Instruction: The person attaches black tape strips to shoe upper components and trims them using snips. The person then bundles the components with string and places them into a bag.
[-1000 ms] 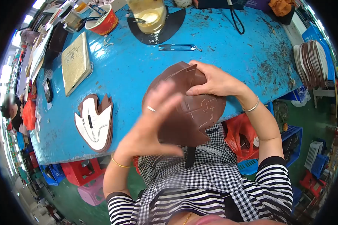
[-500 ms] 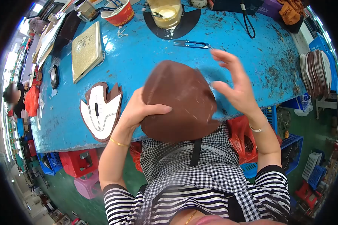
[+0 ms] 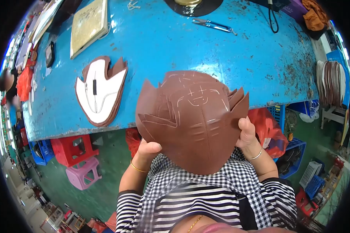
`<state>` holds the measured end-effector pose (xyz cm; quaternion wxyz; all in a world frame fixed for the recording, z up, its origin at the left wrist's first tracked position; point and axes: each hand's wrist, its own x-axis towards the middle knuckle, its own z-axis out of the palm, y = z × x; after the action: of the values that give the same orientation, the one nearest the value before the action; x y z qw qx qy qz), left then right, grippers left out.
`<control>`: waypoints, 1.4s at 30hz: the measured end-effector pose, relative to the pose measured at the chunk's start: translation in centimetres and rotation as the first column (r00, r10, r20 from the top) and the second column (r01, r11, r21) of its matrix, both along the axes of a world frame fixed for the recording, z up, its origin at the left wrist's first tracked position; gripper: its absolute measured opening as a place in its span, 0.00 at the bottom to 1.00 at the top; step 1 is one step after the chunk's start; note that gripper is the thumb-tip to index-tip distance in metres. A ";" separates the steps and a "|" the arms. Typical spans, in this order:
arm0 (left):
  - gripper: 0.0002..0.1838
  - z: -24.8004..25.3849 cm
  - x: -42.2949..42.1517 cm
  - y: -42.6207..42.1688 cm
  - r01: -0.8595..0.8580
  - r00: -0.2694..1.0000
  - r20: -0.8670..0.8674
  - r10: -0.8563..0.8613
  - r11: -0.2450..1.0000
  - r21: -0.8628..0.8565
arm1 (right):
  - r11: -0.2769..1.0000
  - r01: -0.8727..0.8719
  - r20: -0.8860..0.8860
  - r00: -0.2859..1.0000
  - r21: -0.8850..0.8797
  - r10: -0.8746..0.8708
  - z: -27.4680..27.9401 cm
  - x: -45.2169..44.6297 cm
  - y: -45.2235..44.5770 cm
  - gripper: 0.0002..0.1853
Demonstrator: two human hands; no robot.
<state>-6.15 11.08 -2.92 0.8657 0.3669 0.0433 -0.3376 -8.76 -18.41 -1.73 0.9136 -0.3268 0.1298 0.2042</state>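
I hold a bundle of brown leather shoe-upper pieces (image 3: 206, 128) in front of my apron, at the table's near edge. White marking lines and a stitched centre seam show on its top face, and pointed flaps stick out at both sides. My left hand (image 3: 147, 149) grips the lower left edge, thumb on top and fingers hidden beneath. My right hand (image 3: 247, 134) closes on the right edge below the layered flaps. Left of the bundle, a stack of similar pieces (image 3: 101, 91) lies on the table, its top one showing a white lining and a black strip.
Thread snips (image 3: 214, 26) lie on the blue table (image 3: 155, 42) beyond the bundle. A worn notebook (image 3: 88, 27) and a black phone-like device (image 3: 50, 54) are at the left. Right of the table stands a stack of brown-and-white pieces (image 3: 330, 82). Below are a red stool (image 3: 72, 149) and red bags.
The bundle now shows its marked, seamed face instead of a plainer brown one. My right hand has come down from the air onto its right edge. The view has shifted nearer my body.
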 end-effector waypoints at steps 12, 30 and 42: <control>0.49 -0.5 -2.3 -0.2 -0.183 0.983 -0.028 0.181 0.974 -0.135 | 0.969 0.153 0.200 0.961 0.193 -0.191 0.9 0.7 2.1 0.13; 0.41 -0.7 2.0 -1.3 0.056 0.986 0.165 0.013 0.911 -0.408 | 0.932 0.150 0.362 0.892 0.331 -0.272 1.8 0.7 2.1 0.11; 0.27 3.8 0.0 -4.9 -0.154 0.988 0.032 0.151 0.983 0.104 | 0.882 0.464 0.251 0.867 -0.086 -0.431 2.7 2.8 3.7 0.13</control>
<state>-6.18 6.18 0.88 0.8689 0.4119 0.0785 -0.2631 -5.94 -14.74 0.98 0.9187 -0.3735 0.1127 -0.0617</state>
